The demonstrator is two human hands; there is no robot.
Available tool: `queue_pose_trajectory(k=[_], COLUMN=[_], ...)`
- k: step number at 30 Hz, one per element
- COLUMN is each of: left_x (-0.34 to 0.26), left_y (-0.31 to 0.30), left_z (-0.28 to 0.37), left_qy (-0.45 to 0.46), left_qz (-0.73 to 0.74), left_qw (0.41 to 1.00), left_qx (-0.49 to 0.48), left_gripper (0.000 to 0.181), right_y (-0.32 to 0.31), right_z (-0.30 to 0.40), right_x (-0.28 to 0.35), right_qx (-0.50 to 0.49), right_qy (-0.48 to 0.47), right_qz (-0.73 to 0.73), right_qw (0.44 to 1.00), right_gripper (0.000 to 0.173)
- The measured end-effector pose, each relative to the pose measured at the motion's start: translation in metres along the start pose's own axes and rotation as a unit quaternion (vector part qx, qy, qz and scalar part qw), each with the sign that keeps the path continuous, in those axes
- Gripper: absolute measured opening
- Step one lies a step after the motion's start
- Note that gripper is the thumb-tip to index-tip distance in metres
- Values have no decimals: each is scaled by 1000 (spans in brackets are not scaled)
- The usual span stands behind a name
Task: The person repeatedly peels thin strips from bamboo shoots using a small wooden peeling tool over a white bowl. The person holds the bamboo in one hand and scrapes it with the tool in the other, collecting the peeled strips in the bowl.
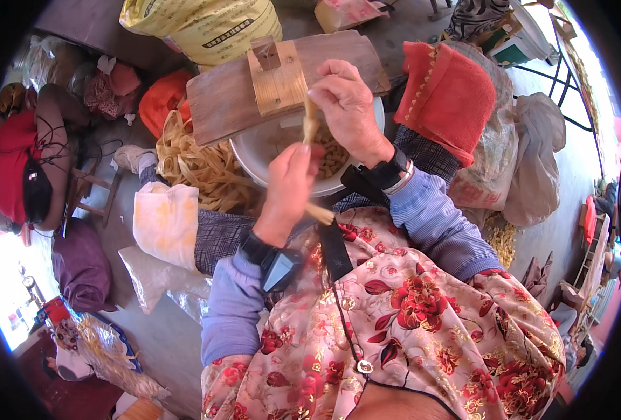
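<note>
Between my two hands a pale yellow, flat, ribbon-like strip is stretched, with what looks like a knot in its middle. My right hand pinches its upper end between thumb and fingers. My left hand, slightly blurred, grips the lower part, and a tail end sticks out below it. Under my hands stands a white basin with small yellowish pieces in it. A wooden board lies across the basin's far side, bearing a lighter wood block with a small upright piece.
Loose yellow strips are heaped left of the basin. Cloths cover my knees, one red, one white-and-yellow. A yellow sack with writing stands behind the board. Plastic bags lie at right, a wooden stool at left.
</note>
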State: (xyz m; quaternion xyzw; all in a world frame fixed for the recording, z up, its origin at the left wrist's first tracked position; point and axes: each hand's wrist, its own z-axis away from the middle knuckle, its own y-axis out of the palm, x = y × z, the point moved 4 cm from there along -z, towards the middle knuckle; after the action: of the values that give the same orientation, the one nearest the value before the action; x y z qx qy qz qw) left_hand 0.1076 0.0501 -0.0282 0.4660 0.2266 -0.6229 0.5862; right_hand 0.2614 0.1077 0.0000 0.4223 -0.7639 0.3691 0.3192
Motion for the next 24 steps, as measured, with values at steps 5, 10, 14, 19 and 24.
queue_pose_trajectory(k=[5,10,14,19,24], left_x=[-13,-49,-54,-26,-20], left_y=[-34,-14,-24,-59,-48], left_z=[0,5,6,0,-4], left_qy=[251,343,381,112,-72], left_qz=[-421,-572,-566,-272,165], left_qw=[870,740,730,953,975], left_qx=[-56,-88,-51,78,127], left_gripper=[21,10,11,20,26], right_y=[-31,-16,-20,-29,-36], right_z=[-21,-13,-4,5,-11], right_x=[-27,11,5,7,16], right_qx=[67,308,412,400,198], right_qy=[90,-38,30,0,-220], right_qz=[-27,59,38,-3,203], right_qw=[993,949,910,917,933], right_gripper=[26,24,19,17,31])
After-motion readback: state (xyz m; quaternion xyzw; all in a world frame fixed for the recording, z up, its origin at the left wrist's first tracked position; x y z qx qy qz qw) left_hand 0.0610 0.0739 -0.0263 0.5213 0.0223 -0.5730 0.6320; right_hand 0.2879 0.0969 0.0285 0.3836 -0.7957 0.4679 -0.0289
